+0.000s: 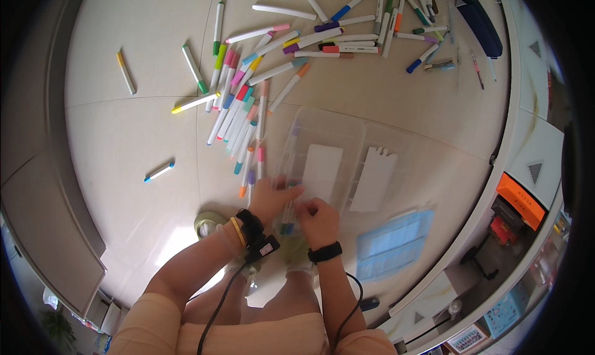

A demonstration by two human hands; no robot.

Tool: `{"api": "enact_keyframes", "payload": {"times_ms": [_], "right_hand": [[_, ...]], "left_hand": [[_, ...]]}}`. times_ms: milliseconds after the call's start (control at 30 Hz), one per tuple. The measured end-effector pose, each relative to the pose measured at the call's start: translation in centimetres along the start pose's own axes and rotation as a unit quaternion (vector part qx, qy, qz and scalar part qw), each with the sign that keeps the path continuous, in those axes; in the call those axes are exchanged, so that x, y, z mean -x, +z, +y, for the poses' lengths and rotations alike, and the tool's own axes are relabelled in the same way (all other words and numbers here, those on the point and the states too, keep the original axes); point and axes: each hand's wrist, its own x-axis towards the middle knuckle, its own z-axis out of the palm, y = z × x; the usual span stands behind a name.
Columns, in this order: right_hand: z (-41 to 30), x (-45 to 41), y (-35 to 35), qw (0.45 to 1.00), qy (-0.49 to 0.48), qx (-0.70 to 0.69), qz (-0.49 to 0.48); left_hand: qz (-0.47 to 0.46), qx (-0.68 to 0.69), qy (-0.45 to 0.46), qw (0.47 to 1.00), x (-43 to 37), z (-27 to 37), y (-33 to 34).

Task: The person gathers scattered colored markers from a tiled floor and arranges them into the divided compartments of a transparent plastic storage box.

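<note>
An open clear plastic case (358, 169) lies on the tiled floor before me, with white panels (323, 171) in it. Several markers (287, 215) lie along its left compartment. My left hand (274, 197) is over that compartment's left edge, at the markers; whether its fingers grip one is not plain. Close beside it, my right hand (320, 218) has bent fingers near the same markers, and its fingertips are partly hidden. Left of the case, a row of white-barrelled markers with coloured caps (238, 118) is spread on the floor.
More markers (344, 38) are scattered farther off. A dark blue pencil case (481, 27) and pens lie at the upper right. A translucent blue plastic case (395, 245) is right of my right hand. Cabinets (530, 145) with open shelves line the right side; another cabinet (51, 225) stands left.
</note>
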Motion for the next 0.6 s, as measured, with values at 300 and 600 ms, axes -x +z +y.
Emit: {"api": "enact_keyframes", "payload": {"times_ms": [300, 600], "right_hand": [[0.2, 0.1, 0.2, 0.994, -0.01, 0.102, 0.029], [-4.7, 0.2, -3.4, 0.987, -0.081, -0.055, 0.129]], "left_hand": [[-0.031, -0.025, 0.02, 0.999, 0.0, 0.0, -0.5], [-0.076, -0.058, 0.048, 0.994, 1.5, -0.7, -0.5]]}}
